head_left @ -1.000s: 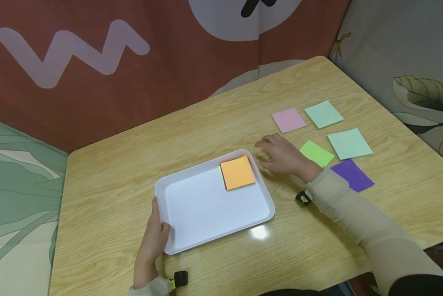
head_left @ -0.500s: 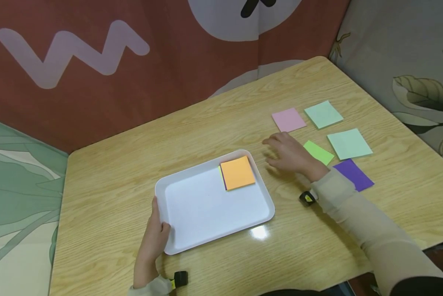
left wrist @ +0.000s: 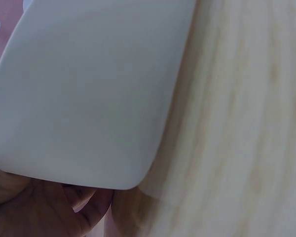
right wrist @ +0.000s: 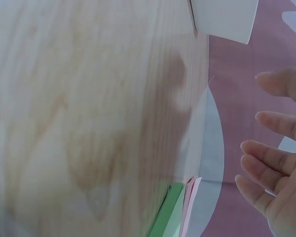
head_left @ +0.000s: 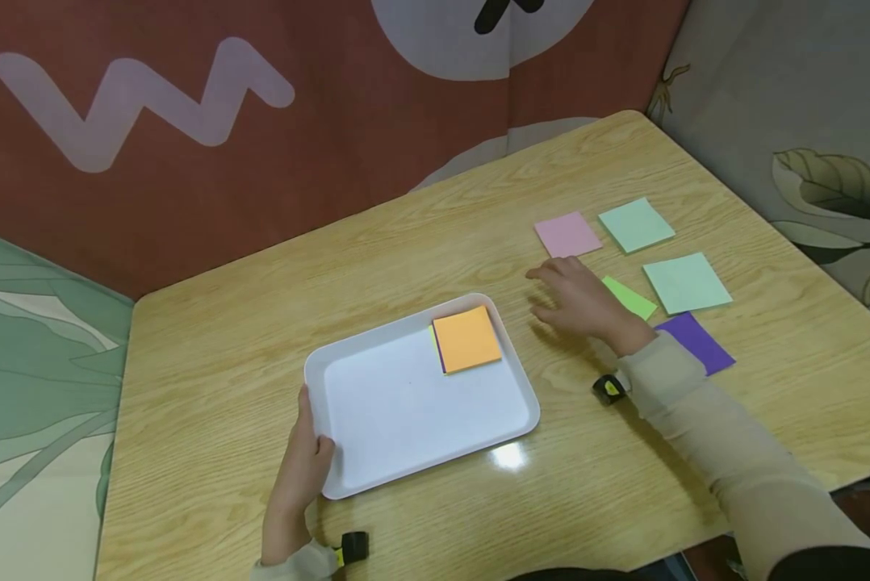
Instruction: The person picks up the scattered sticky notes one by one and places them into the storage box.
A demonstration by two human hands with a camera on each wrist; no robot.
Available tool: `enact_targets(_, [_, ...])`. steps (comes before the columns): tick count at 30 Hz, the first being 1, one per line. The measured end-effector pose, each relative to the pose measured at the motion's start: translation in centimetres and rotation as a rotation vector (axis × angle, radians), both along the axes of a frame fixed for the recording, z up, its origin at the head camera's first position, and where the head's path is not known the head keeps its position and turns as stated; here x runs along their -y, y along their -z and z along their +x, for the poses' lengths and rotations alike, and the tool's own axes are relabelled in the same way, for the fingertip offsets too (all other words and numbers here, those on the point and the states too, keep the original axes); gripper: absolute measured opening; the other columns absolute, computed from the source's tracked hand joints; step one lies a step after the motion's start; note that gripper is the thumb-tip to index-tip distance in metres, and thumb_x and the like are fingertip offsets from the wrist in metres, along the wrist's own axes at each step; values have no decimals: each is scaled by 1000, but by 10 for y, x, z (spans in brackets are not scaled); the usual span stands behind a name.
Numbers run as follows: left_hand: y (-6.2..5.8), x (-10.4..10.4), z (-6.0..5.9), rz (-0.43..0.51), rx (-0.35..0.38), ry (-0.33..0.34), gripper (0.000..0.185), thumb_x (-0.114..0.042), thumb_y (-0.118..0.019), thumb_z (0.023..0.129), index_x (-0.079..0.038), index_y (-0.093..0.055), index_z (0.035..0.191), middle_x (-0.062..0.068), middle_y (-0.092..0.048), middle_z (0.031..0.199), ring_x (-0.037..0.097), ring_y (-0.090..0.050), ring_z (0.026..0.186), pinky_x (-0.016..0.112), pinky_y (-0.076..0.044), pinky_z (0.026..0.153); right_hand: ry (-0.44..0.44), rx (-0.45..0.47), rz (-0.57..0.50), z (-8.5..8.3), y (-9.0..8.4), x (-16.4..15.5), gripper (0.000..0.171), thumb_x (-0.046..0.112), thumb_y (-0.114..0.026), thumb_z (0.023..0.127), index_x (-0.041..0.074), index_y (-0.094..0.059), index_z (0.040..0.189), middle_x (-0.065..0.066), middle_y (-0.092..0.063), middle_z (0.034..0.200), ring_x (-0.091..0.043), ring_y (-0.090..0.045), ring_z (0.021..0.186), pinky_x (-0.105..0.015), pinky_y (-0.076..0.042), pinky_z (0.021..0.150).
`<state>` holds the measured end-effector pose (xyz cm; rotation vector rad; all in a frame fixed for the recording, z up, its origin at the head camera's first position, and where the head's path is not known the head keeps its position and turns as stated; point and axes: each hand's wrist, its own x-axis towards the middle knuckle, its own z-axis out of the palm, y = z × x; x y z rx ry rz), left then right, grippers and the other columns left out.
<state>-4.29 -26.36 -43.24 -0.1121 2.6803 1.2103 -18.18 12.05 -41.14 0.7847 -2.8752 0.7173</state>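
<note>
My left hand (head_left: 299, 464) grips the left end of a white tray (head_left: 387, 420), its thumb over the rim. The left wrist view shows fingers (left wrist: 49, 212) against the tray's edge. In the tray's far right corner lies an orange sticky note pad (head_left: 467, 340), with purple and yellow edges showing beneath it. Right of the tray, my right hand (head_left: 583, 300) hovers over the table with loosely spread fingers, holding nothing. It partly covers a lime green sticky note pad (head_left: 634, 300) and is close to a pink sticky note pad (head_left: 568, 234).
Two mint sticky note pads (head_left: 636, 224) lie farther right on the wooden table (head_left: 224, 363). A purple sticky note pad (head_left: 704, 345) sits partly behind the right sleeve (head_left: 663, 375). A red patterned curtain (head_left: 297, 177) stands along the table's far edge.
My right hand has moved right, away from the tray and towards the lime green pad, covering more of it. The left hand and tray have stayed put.
</note>
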Motion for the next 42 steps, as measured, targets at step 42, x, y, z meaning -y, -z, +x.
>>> enact_targets(42, [-3,-1,0,-12,17,-5,73,8,-31,79,-3,14,135,17,2,141,26,-4,127,46,-12,99,84,84,-5,5,6,-32,49,17,-63,74,-4,-48,116,-24,-45,113,-38,-36,104,-49,-27,88])
